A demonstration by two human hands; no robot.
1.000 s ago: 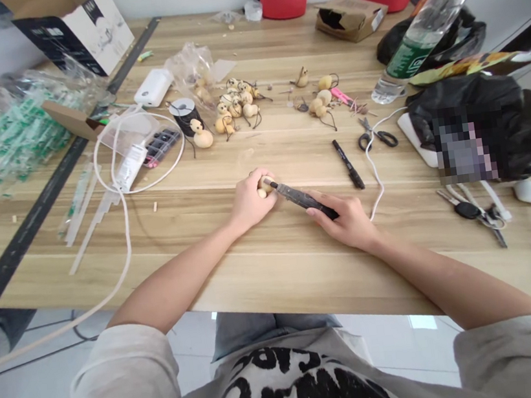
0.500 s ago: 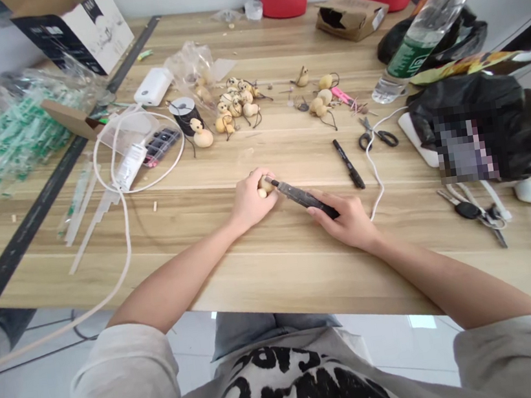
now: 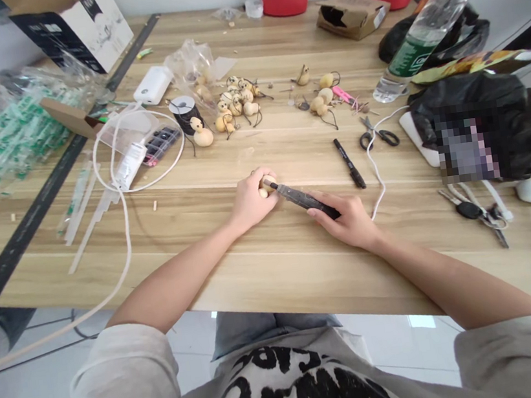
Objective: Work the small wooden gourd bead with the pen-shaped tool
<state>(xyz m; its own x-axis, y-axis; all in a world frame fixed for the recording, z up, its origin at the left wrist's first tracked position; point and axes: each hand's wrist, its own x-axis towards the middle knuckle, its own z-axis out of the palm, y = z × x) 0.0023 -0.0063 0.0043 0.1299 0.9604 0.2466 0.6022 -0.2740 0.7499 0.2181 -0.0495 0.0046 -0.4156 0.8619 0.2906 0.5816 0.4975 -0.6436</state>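
Note:
In the middle of the table, my left hand (image 3: pixel 252 201) is closed around a small pale gourd (image 3: pixel 263 193), its fingers hiding part of it. My right hand (image 3: pixel 346 219) grips a slim dark hand tool (image 3: pixel 302 198) by its rear end. The tool's narrow tip touches or nearly touches the gourd; its exact kind is unclear. Beyond my hands stand several small gourds (image 3: pixel 235 106) with dark cords, some with drawn faces. Another gourd (image 3: pixel 203 135) stands by a spool of black cord (image 3: pixel 186 113).
To the right lie a black marker (image 3: pixel 349 163), scissors (image 3: pixel 377 136), keys (image 3: pixel 472 211) and a black plastic bag (image 3: pixel 493 110); a water bottle (image 3: pixel 408 59) stands behind. At left are a looping white cable (image 3: pixel 127 237), glue sticks (image 3: pixel 86 229) and green-white plastic packets (image 3: pixel 8 138).
The gourd appears slightly turned in my left hand. My right hand keeps the tool against or close to it, almost unmoved.

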